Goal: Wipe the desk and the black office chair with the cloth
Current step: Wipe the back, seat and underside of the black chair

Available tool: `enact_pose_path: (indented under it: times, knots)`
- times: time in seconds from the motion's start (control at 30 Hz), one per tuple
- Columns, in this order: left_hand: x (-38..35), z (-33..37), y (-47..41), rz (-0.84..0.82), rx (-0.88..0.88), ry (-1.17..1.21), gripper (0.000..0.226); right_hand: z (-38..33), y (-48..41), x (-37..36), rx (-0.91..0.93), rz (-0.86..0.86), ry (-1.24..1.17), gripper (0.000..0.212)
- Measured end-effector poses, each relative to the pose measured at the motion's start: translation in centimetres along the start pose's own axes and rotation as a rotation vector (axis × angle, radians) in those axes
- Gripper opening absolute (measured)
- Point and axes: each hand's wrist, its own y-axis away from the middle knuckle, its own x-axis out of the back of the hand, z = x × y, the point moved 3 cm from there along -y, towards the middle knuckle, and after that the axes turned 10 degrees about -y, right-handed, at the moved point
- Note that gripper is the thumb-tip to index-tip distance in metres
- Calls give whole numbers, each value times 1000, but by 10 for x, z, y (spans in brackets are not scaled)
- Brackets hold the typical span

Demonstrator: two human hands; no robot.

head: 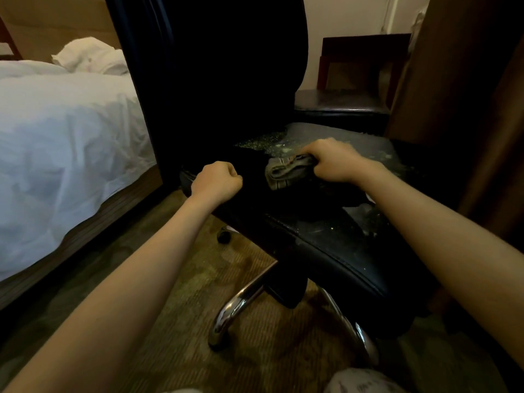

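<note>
On one chair [326, 251]: left hand [217, 180], right hand [334, 160] gripping one cloth [286, 170].

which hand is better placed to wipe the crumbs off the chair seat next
Right. The right hand grips the cloth on the seat, beside the crumbs; the left hand is a bare fist at the seat's edge.

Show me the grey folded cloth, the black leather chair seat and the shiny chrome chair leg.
Grey folded cloth [286, 170]: head view, middle of the bunched fabric.
Black leather chair seat [326, 242]: head view, bare front part of the cushion.
Shiny chrome chair leg [238, 303]: head view, its curved middle.
</note>
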Motion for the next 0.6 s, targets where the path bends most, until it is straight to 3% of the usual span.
enact_pose_path:
  times: [0.13, 0.27, 0.4, 0.53, 0.6]
  knots:
    - [9, 7, -8, 43, -65, 31, 26, -28, 31, 18, 84, 192, -86, 53]
    - [3, 26, -21, 6, -90, 74, 33, -51, 54, -8, 161, 28, -62, 59]
    - [-1, 56, -20, -49, -80, -7, 17, -29, 33, -4, 32, 110, 18, 54]
    - [4, 60, -18, -85, -102, 10, 48, 3, 22, 2, -56, 177, -3, 54]
    - [2, 59, -15, -88, -121, 55, 50, 3, 26, 1, -2, 184, -78, 56]
